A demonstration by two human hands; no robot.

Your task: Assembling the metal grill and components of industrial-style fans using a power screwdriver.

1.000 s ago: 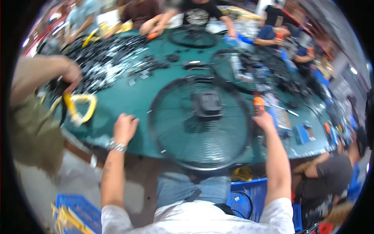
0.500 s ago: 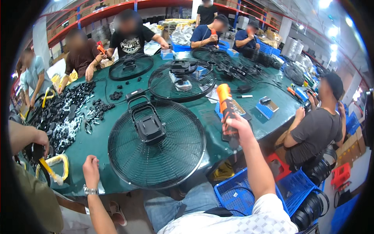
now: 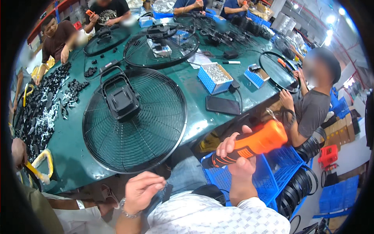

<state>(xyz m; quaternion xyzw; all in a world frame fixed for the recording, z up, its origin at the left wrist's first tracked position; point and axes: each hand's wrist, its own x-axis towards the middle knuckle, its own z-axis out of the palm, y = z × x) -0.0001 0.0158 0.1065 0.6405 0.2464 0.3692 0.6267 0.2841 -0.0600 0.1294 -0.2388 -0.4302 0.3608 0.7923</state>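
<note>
- I have one orange-and-black power tool in the right hand, whose fingers wrap its dark end; it is raised beyond the table's near edge, above the crates.
- The left hand hangs apart from it, over the lap, fingers bent and thumb near them; whether they pinch anything, I cannot tell.
- I count three round black fan guards on the near and left part of the table: the nearest guard with a dark bracket, the middle guard behind, a smaller-looking one farther left.
- Two blue boxes: the larger is full of small silvery pieces, the other holds something dark.
- One phone, one white marker.
- Blue crates stand below, black rings beside them.
- The tabletop is green and glossy, black parts heaped left.
- At right, a co-worker holds a black hoop; lamps shine overhead.
</note>
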